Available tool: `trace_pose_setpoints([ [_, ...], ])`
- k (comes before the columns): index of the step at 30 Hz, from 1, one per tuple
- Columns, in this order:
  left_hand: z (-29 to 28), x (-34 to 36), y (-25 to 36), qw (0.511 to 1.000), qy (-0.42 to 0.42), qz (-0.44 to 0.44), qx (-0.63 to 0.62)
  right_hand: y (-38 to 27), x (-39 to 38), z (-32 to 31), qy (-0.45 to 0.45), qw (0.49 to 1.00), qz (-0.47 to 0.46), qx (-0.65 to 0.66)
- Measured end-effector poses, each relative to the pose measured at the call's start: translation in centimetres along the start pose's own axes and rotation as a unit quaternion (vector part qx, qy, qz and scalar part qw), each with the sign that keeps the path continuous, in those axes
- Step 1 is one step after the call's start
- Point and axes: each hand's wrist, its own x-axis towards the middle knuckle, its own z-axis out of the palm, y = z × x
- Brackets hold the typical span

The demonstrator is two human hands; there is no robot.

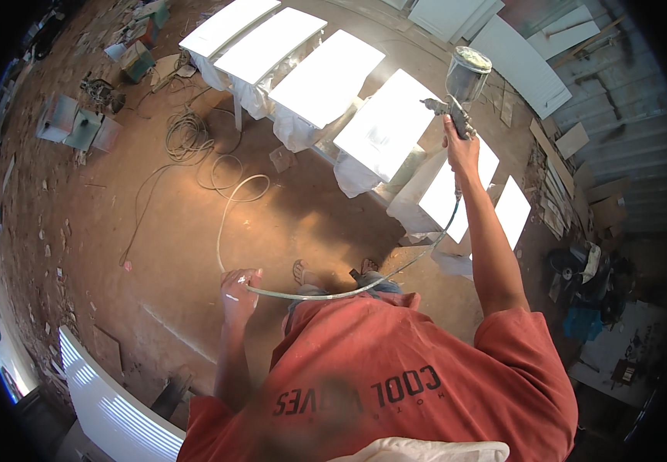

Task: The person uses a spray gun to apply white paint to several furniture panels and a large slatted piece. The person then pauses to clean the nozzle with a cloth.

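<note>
My right hand (460, 142) grips a spray gun (456, 108) with a metal cup (468, 73) on top, held over the right part of a row of white panels (379, 123). A pale haze hangs near the gun's nozzle. A hose (349, 290) runs from under the gun down in a curve to my left hand (239, 289), which is closed around it at waist height. The panels rest on supports wrapped in translucent plastic (352, 175). More white panels (487, 192) lie just below my right hand, partly hidden by my forearm.
Coiled hose (191, 135) lies on the dirt floor (287, 223), with boxes (64, 115) at left. A white curved panel (114, 400) stands at lower left. Boards (549, 165) and sheets lean by a corrugated wall (633, 154) at right, near a dark motorbike-like object (580, 273).
</note>
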Motion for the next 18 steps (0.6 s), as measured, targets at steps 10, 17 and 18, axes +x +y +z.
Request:
trace_pose_setpoints([
  [10, -0.7, 1.1, -1.9, 1.0, -0.012, 0.008, 0.001, -3.2, -8.0, 0.2, -0.196, 0.98, 0.038, 0.0],
  [17, -0.5, 2.4, -0.9, 1.0, -0.01, 0.007, 0.015, -2.9, -0.4, 1.7, -0.123, 0.99, 0.024, -0.065],
  [18, -0.7, 2.8, -0.6, 1.0, -0.011, 0.007, 0.019, -2.4, 1.3, 2.0, -0.101, 0.993, 0.017, -0.063],
])
